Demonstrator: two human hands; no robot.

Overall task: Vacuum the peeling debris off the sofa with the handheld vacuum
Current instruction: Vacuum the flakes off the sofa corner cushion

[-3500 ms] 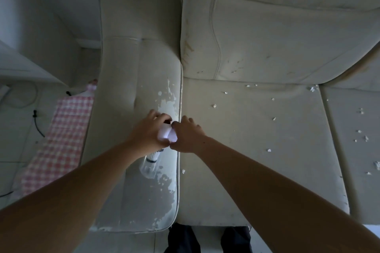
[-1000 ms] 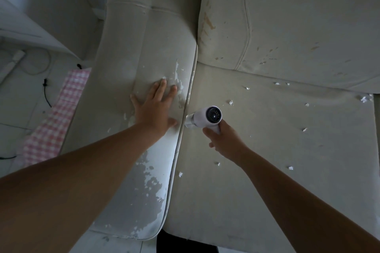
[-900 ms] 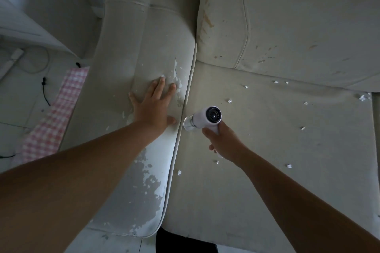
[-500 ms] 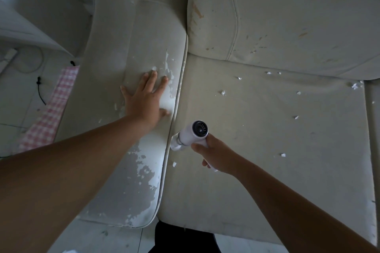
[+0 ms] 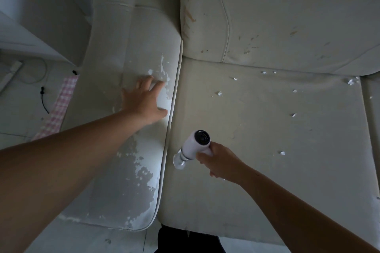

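Left hand lies flat with fingers spread; right hand is curled in a grip.

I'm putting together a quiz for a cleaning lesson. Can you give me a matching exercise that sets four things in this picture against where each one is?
Things:
1. left hand
2. handheld vacuum
3. pink checked cloth
4. white flakes

Places:
A. scattered on the seat cushion
B. on the floor
C. flat on the peeling armrest
D. gripped by the right hand

Pairs: 1-C, 2-D, 3-B, 4-A
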